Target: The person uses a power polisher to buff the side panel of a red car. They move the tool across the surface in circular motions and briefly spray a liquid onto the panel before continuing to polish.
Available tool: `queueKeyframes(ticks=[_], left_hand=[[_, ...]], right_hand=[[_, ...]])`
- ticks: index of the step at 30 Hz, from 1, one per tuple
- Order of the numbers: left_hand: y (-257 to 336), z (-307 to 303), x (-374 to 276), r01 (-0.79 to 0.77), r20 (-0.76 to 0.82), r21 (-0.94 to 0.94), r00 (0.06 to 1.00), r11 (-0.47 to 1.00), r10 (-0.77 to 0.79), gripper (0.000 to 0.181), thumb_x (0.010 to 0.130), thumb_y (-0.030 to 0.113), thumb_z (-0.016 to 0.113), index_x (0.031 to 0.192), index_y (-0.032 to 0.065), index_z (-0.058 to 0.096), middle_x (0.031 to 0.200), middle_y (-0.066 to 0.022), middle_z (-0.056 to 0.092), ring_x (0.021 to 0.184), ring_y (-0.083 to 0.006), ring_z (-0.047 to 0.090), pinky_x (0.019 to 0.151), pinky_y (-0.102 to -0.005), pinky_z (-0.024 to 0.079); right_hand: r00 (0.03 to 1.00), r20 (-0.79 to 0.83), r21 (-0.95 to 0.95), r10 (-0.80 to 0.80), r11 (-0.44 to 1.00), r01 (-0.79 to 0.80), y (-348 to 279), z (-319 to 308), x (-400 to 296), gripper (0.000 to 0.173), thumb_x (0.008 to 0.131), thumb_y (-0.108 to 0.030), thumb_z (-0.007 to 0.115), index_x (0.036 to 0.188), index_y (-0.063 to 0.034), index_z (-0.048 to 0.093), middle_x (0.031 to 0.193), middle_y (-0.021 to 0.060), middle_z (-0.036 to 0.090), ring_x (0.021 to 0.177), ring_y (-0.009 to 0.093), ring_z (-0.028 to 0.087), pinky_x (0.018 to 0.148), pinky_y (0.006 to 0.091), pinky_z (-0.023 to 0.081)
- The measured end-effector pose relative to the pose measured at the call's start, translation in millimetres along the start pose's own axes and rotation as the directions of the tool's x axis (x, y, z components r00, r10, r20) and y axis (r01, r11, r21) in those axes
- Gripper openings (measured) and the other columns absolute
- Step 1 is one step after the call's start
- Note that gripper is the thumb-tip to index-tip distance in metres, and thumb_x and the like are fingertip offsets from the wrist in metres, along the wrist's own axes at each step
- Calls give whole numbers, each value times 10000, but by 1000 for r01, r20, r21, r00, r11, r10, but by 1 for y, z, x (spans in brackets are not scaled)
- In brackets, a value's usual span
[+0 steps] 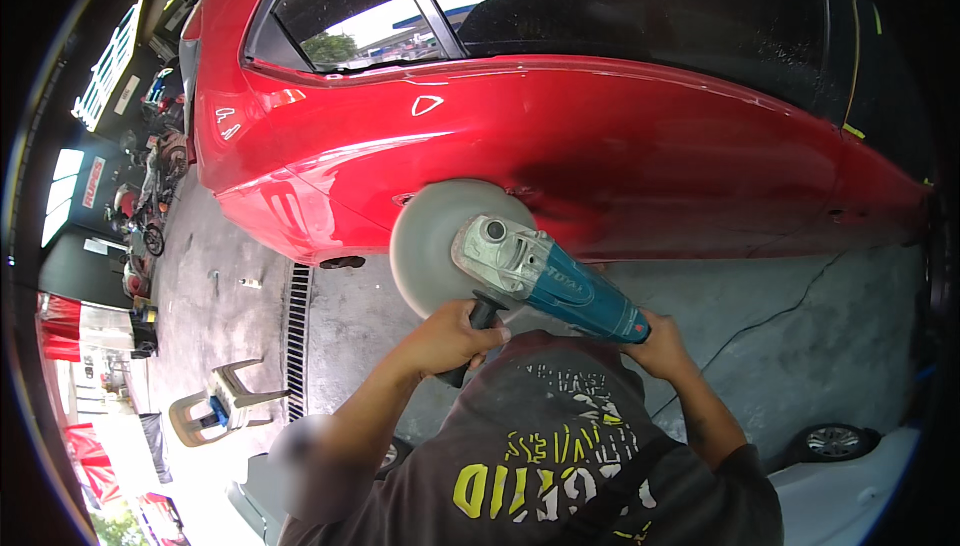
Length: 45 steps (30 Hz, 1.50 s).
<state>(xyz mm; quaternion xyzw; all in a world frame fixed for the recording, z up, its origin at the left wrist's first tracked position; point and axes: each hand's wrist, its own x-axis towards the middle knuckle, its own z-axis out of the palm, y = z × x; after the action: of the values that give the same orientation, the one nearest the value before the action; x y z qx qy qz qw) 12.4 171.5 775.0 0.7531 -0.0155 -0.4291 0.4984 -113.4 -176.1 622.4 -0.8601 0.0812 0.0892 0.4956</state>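
Note:
My left hand (pixel 450 336) is wrapped around the black side handle (pixel 486 310) of a teal Total rotary polisher (pixel 574 287). The rear of its body is in the grip of my right hand (pixel 661 345), which is partly hidden by the tool. At the polisher's metal head, a round whitish pad (pixel 420 246) faces the lower side of a red car (pixel 622 125). The pad's face looks smooth and blurred. It overlaps the bodywork in view, but I cannot tell whether it touches the paint. Dark windows run along the car above the painted panels.
A dark cord (pixel 784 311) trails over the concrete floor on the right. Left of me are a drain grate (pixel 298 343), a plastic chair (pixel 232 399) holding something blue, and a small bottle (pixel 250 283). Motorcycles (pixel 154 201) stand farther off; a light-coloured car (pixel 847 493) is behind me.

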Motion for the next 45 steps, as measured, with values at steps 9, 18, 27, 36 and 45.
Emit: queueKeyframes(ticks=[9, 18, 27, 36, 45], left_hand=[[-9, 3, 5, -70, 30, 23, 997, 997, 69, 177, 968, 123, 786, 1002, -35, 715, 723, -27, 648, 569, -92, 588, 552, -282, 461], [-11, 7, 13, -118, 45, 43, 992, 992, 116, 186, 963, 128, 800, 1013, -31, 719, 683, -28, 647, 545, -100, 593, 541, -291, 462], [-11, 11, 16, -75, 45, 109, 997, 991, 70, 188, 946, 136, 813, 993, -28, 736, 697, -36, 657, 541, -104, 596, 543, -299, 469], [-28, -18, 8, -92, -24, 74, 995, 993, 94, 203, 922, 131, 822, 986, -46, 746, 704, -42, 670, 529, -108, 597, 525, -299, 461], [-35, -15, 11, -140, -34, 91, 989, 986, 144, 182, 936, 117, 799, 1005, -43, 747, 708, -46, 693, 531, -101, 598, 529, -293, 462]], right_hand=[[989, -135, -324, -64, 946, 17, -55, -49, -22, 427, 751, -148, 894, 1148, -47, 774, 919, 242, 780, 889, 448, 775, 767, 466, 608], [984, -174, -359, -43, 933, -23, -69, -57, -41, 427, 764, -156, 861, 1173, -64, 782, 939, 238, 784, 899, 450, 771, 776, 495, 613], [981, -189, -311, 35, 946, -94, -50, -38, -55, 465, 750, -153, 846, 1204, -71, 779, 944, 237, 782, 888, 453, 768, 801, 493, 619], [981, -183, -385, -72, 923, -4, -59, -14, -35, 443, 772, -202, 868, 1192, -89, 784, 938, 229, 783, 893, 454, 765, 787, 500, 617], [978, -196, -401, -73, 916, -12, -81, -33, -37, 485, 755, -203, 856, 1222, -97, 783, 936, 219, 789, 880, 436, 770, 804, 505, 615]])
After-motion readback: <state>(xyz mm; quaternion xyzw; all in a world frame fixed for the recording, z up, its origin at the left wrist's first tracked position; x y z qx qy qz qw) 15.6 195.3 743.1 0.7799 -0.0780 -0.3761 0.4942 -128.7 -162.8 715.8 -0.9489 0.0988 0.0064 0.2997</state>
